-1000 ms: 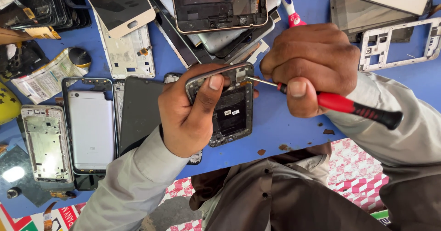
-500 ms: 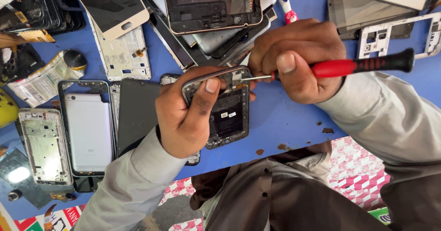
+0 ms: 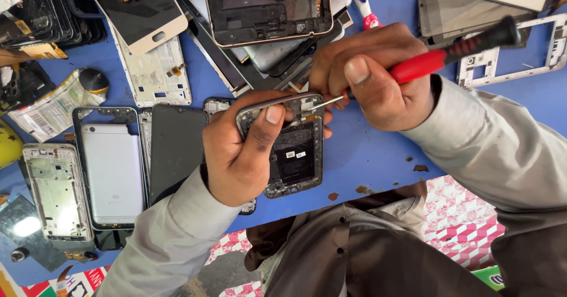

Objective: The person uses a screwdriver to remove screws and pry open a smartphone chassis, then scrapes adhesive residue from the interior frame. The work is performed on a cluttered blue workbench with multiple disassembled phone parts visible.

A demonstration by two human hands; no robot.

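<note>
The left hand (image 3: 242,152) is gripping an opened phone frame (image 3: 292,152) over the blue table (image 3: 366,155), fingers wrapped around it, thumb pressing its top edge. The right hand (image 3: 375,81) is pinching a red-handled screwdriver (image 3: 434,57), its tip touching the frame's upper corner. A silver phone back (image 3: 112,173) is lying well to the left.

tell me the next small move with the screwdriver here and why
Probably seat the tip squarely and turn. The right hand holds the red-handled screwdriver slanted, its tip at the top edge of the opened phone frame, which the left hand steadies with its thumb by the tip.
</note>
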